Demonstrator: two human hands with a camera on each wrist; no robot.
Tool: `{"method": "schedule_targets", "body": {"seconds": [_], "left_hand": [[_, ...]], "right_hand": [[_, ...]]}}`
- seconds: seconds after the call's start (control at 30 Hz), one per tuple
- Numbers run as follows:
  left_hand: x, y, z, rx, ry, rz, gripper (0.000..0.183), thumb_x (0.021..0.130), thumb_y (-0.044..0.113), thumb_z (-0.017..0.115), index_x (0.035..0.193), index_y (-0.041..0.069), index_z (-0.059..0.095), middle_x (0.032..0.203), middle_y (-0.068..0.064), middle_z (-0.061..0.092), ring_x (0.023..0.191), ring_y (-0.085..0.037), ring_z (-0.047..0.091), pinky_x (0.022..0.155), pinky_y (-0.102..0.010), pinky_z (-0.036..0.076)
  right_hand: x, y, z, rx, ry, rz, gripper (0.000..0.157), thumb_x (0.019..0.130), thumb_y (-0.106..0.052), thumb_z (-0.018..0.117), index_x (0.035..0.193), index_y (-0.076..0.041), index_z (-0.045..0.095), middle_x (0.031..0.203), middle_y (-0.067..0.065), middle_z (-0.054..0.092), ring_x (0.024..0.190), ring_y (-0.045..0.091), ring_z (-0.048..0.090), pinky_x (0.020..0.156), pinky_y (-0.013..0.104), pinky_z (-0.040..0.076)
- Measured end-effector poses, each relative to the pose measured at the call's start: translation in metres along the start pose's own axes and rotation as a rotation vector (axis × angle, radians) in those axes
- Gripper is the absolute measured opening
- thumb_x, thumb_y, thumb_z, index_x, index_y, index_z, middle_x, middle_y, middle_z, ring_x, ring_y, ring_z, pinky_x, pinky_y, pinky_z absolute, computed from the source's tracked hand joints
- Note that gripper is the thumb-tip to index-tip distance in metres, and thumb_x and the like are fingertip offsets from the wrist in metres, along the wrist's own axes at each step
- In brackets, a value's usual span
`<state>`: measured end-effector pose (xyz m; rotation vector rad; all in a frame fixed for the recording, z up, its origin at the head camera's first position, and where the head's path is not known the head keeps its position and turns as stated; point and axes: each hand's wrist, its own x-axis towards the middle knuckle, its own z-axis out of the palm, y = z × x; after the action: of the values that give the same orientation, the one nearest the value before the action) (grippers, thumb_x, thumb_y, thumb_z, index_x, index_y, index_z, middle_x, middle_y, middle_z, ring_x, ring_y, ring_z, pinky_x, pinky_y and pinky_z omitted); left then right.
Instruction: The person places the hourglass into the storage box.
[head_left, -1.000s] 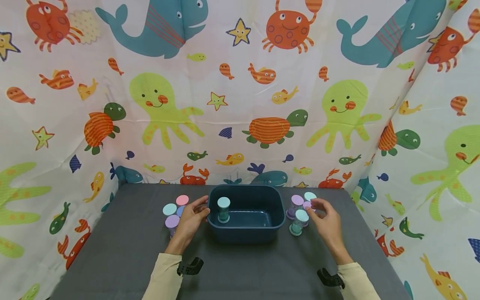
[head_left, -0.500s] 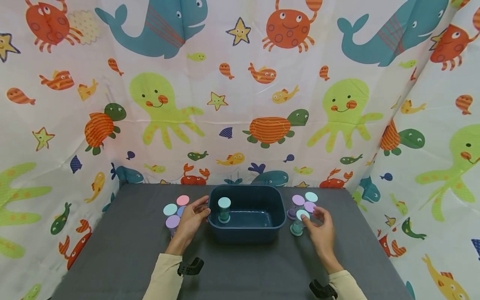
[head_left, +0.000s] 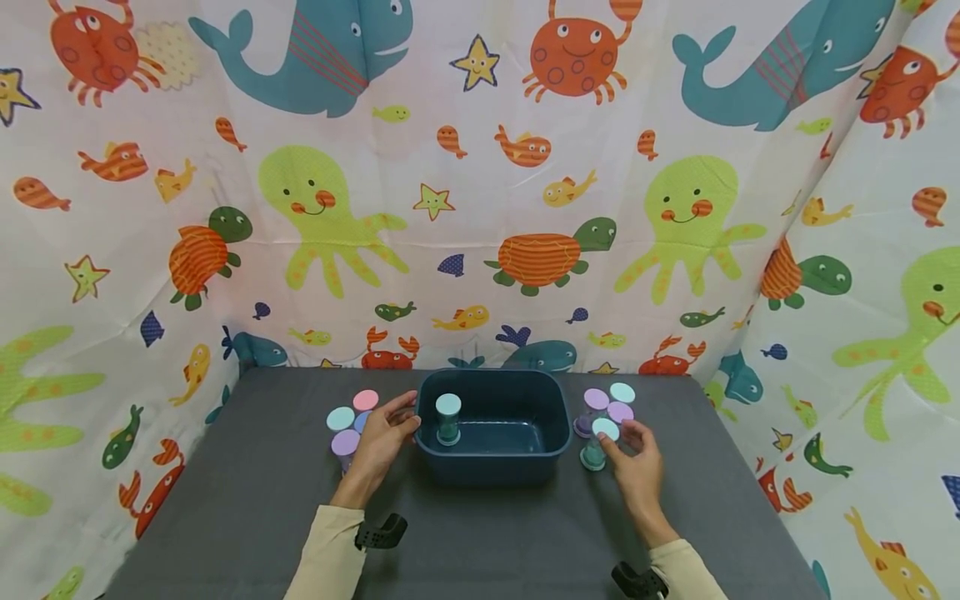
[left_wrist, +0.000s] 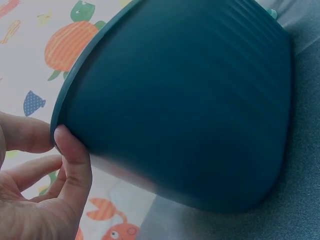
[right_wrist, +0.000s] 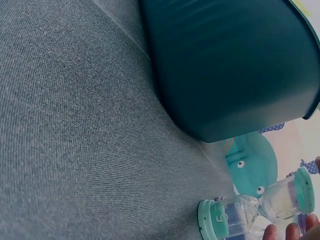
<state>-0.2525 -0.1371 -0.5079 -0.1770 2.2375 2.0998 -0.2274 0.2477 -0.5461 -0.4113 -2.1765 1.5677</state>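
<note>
Pinching the left end of the rim of a deep, rectangular, dark teal-blue plastic bin (head_left: 491, 473) with the grip of the left hand (head_left: 381, 440), in the lower middle of the head frame. To the lower right, reaching with the right hand (head_left: 640, 473) to the upper part of a clear plastic sand timer with mint-green caps (head_left: 593, 455), thumb and fingers set apart around it; impossible to tell whether pressed against it yet. Apparently upright on the grey cloth-covered bench (head_left: 480, 542), just right of the bin. Directly behind, farther up the frame: a purple-based timer with a lilac cap (head_left: 596, 402), a second lilac-capped timer (head_left: 620, 412) and a pale mint-capped timer (head_left: 622, 392). Inside the bin, toward its left end: one upright mint-capped timer (head_left: 447, 407). Farther left, near the left hand: a coral-pink-capped timer (head_left: 366, 400), a mint-topped timer (head_left: 341, 418), a partly hidden blue-capped timer (head_left: 361, 422) and a lilac-topped timer (head_left: 345, 444). Judging by this spread, probably early in the loading: one inside, eight visible outside.
</note>
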Motion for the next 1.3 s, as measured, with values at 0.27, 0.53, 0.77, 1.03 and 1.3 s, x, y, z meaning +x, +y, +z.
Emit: {"method": "schedule_targets", "body": {"seconds": [0.27,0.53,0.77,1.03,1.3], "left_hand": [[0.0008,0.0021,0.0012,-0.003,0.008,0.015,0.046,0.094,0.006,0.061,0.139,0.014,0.055,0.137,-0.016,0.055,0.103,-0.025,0.057,0.074,-0.025,0.054],[-0.0007,0.0005,0.0022,-0.005,0.010,0.003,0.046,0.095,0.005,0.060,0.139,0.014,0.055,0.137,-0.015,0.055,0.104,-0.025,0.057,0.076,-0.026,0.055],[-0.0010,0.0021,0.0005,0.000,0.012,0.017,0.045,0.095,0.005,0.059,0.139,0.014,0.055,0.138,-0.015,0.054,0.104,-0.025,0.057,0.077,-0.026,0.054],[-0.0005,0.0025,0.0006,-0.005,0.017,0.008,0.045,0.094,0.006,0.060,0.139,0.014,0.055,0.137,-0.013,0.056,0.106,-0.025,0.058,0.077,-0.026,0.054],[0.0001,0.0007,0.0002,-0.020,0.009,0.016,0.045,0.094,0.005,0.061,0.138,0.013,0.056,0.136,-0.014,0.056,0.105,-0.026,0.057,0.075,-0.026,0.054]], "right_hand": [[0.0006,0.0035,0.0039,0.019,-0.038,0.050,0.053,0.085,-0.021,0.077,0.129,-0.003,0.054,0.126,0.016,0.057,0.113,0.024,0.054,0.072,0.002,0.037],[0.0001,0.0064,0.0050,0.022,-0.056,0.081,0.058,0.084,-0.017,0.078,0.132,-0.003,0.051,0.130,0.019,0.056,0.116,0.027,0.054,0.074,0.002,0.036],[0.0002,0.0061,0.0090,0.042,-0.058,0.081,0.059,0.084,-0.017,0.078,0.133,-0.003,0.050,0.131,0.019,0.057,0.115,0.023,0.052,0.086,0.014,0.042],[0.0004,0.0075,0.0083,0.080,-0.072,0.102,0.059,0.083,-0.016,0.078,0.133,-0.003,0.049,0.134,0.017,0.055,0.117,0.020,0.052,0.090,0.015,0.041],[-0.0009,0.0055,0.0033,0.031,-0.092,0.115,0.060,0.083,-0.023,0.079,0.135,-0.006,0.052,0.133,0.016,0.057,0.110,0.013,0.052,0.080,0.002,0.039]]}}
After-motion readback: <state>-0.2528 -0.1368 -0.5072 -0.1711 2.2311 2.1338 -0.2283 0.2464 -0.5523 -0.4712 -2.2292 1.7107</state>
